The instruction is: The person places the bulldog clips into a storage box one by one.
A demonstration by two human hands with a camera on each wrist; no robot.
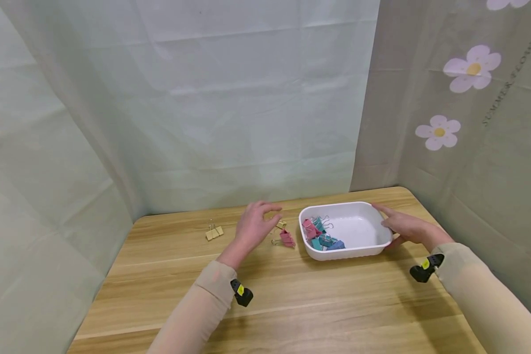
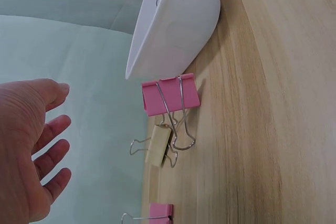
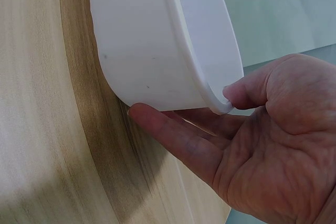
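My left hand hovers over the table with bent, spread fingers and nothing between them. Just right of it lie a pink binder clip and a yellow binder clip. In the left wrist view another pink binder clip shows at the bottom edge. My right hand grips the right end of a white plastic tray, its thumb over the rim and fingers against the outside. Pink, teal and blue binder clips are heaped at the tray's left end.
Another yellow binder clip lies alone on the wooden table, left of my left hand. Pale curtains hang close behind the table and along both sides.
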